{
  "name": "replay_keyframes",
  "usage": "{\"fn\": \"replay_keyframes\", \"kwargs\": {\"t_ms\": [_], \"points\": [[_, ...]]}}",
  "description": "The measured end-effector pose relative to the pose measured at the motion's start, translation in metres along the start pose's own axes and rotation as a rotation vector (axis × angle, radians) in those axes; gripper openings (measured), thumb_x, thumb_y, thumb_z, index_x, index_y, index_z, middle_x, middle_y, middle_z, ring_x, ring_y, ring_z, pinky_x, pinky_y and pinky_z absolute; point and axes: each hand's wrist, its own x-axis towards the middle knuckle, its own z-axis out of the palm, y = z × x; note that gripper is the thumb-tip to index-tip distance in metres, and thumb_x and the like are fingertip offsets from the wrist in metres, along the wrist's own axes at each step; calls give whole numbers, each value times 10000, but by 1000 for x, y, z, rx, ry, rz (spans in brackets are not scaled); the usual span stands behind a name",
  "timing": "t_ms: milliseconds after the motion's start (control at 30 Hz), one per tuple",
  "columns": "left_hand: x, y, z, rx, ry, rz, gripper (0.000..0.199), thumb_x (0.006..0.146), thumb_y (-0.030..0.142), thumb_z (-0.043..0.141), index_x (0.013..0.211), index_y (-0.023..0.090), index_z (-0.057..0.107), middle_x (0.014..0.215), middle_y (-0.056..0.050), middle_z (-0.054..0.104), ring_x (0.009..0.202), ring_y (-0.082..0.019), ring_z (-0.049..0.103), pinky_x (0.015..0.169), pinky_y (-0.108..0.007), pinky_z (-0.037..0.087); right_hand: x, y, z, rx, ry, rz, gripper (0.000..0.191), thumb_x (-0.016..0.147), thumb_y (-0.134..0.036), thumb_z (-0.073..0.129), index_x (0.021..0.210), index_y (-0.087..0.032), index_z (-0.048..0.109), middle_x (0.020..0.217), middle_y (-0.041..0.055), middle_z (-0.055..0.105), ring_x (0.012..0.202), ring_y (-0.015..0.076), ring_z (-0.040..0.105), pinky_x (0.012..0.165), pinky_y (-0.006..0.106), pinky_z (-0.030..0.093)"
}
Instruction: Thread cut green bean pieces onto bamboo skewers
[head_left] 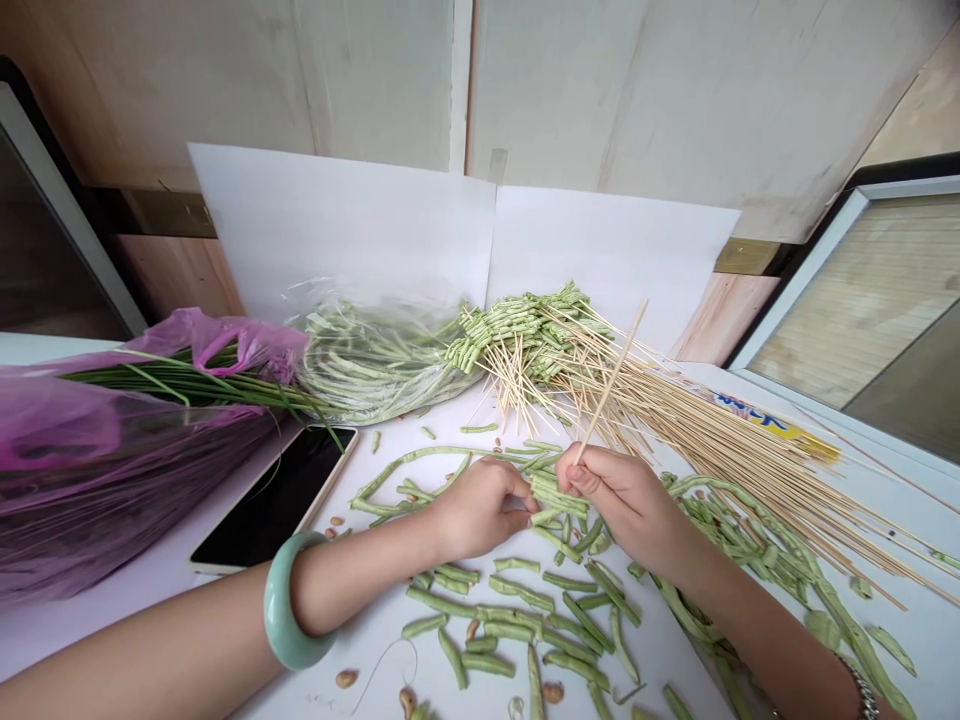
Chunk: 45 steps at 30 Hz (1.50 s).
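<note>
My right hand (611, 490) is closed on a thin bamboo skewer (616, 375), which slants up and to the right from its fingers. My left hand (480, 505) pinches the left end of a small stack of cut green bean pieces (556, 497) between the two hands. The skewer's lower end is hidden by fingers and beans, so I cannot tell how far it passes through the stack. Loose cut bean pieces (517, 595) lie scattered on the white tabletop below both hands.
Behind are a heap of filled bean skewers (525, 330) and a clear bag of long beans (375, 360). Bare skewers (720, 440) spread to the right, near long beans (795, 550). At left are a tablet (277, 495) and a purple bag (112, 430) with green stalks.
</note>
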Motion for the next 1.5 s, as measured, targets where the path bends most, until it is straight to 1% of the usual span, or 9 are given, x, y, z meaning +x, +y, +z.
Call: {"fn": "replay_keyframes", "kwargs": {"t_ms": [233, 333, 433, 500, 567, 733, 1067, 1267, 1500], "points": [[-1, 0, 1, -24, 18, -19, 147, 728, 104, 626, 816, 163, 728, 856, -37, 730, 817, -171, 637, 782, -255, 450, -1, 9, -17, 5, 182, 43, 361, 986, -421, 390, 726, -213, 530, 671, -11, 477, 637, 146, 462, 595, 257, 373], [-2, 4, 0, -37, 10, -14, 166, 707, 72, 600, 787, 163, 714, 842, -33, 728, 816, -165, 636, 785, -245, 447, 1, 7, -24, 17, 218, 54, 375, 970, -461, 414, 712, -217, 534, 664, -11, 478, 635, 150, 461, 590, 262, 374], [-3, 7, -2, -23, 18, -11, 52, 694, 201, 688, 730, 166, 672, 768, -23, 695, 758, -169, 606, 729, -250, 439, 2, 5, -27, 32, 247, 60, 379, 962, -483, 423, 712, -221, 534, 666, -6, 478, 639, 158, 458, 592, 273, 372], [-4, 8, -2, 5, 22, 0, 147, 665, 265, 734, 707, 170, 630, 724, -12, 653, 729, -171, 573, 704, -258, 425, 2, 3, -28, 39, 264, 62, 373, 960, -488, 427, 717, -224, 528, 670, -4, 470, 639, 161, 448, 595, 280, 367], [-3, 7, -3, 30, 19, 32, 95, 684, 187, 692, 721, 177, 606, 722, -1, 623, 732, -162, 553, 720, -256, 414, 1, 2, -28, 45, 268, 63, 373, 960, -493, 424, 722, -224, 524, 673, -2, 462, 634, 162, 436, 594, 286, 362], [-4, 4, -4, 76, 11, 63, 201, 706, 12, 509, 728, 180, 617, 737, -11, 582, 767, -157, 537, 749, -250, 406, -1, 2, -26, 60, 178, 80, 379, 969, -494, 396, 745, -219, 532, 667, -9, 444, 626, 154, 432, 575, 272, 360], [-9, 9, -1, 38, -61, 47, 222, 680, 355, 750, 787, 185, 655, 811, -22, 547, 838, -191, 539, 758, -274, 415, 0, 4, -19, 65, -45, 99, 350, 994, -424, 370, 755, -203, 501, 716, -10, 496, 660, 140, 465, 619, 252, 380], [-7, 6, 1, 27, -58, 90, 58, 711, 128, 658, 748, 172, 658, 738, -1, 553, 752, -143, 525, 745, -238, 411, 1, -1, -17, 73, -82, 88, 339, 1001, -394, 350, 749, -209, 481, 736, -4, 502, 681, 147, 472, 648, 257, 387], [-7, 8, 1, 26, -54, 73, 65, 692, 117, 665, 726, 173, 664, 750, -3, 581, 754, -148, 536, 753, -247, 420, -1, -2, -15, 60, -89, 89, 334, 1001, -392, 345, 758, -212, 486, 735, 0, 506, 680, 155, 470, 639, 260, 383]]}}
